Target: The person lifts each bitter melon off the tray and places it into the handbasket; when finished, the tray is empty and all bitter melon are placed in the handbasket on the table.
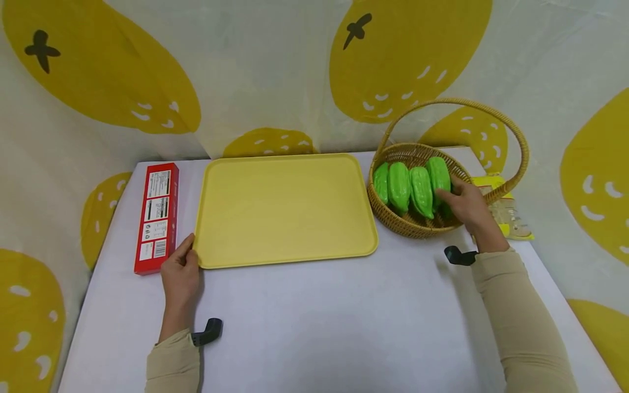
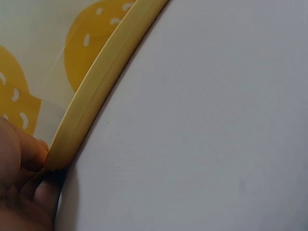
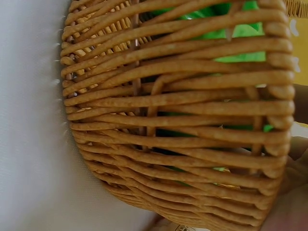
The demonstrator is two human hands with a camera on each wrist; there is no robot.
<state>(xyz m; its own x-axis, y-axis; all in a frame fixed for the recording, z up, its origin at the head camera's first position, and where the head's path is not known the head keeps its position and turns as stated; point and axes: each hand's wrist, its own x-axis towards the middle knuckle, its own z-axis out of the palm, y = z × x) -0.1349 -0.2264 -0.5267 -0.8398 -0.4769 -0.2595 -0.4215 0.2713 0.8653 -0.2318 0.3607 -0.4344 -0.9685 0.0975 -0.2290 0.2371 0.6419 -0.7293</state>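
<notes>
My left hand (image 1: pixel 181 275) pinches the near left corner of a yellow rectangular tray (image 1: pixel 285 210). The left wrist view has its fingers at the end of the tray rim (image 2: pixel 91 91). Over at the right, my right hand (image 1: pixel 469 203) reaches into a wicker basket (image 1: pixel 410 228) with a tall arched handle. Its thumb and fingers grip the rightmost upper green bitter melon (image 1: pixel 438 173). Several more bitter melons (image 1: pixel 398 186) lie side by side in the basket. From the right wrist camera, the woven wall (image 3: pixel 192 106) mostly hides that hand.
A long red box (image 1: pixel 157 218) lies left of the tray, close to my left hand. Behind the basket's right side, a clear and yellow packet (image 1: pixel 508 218) is partly covered. A white cloth covers the table (image 1: pixel 314 327), with a patterned curtain (image 1: pixel 265 71) behind it.
</notes>
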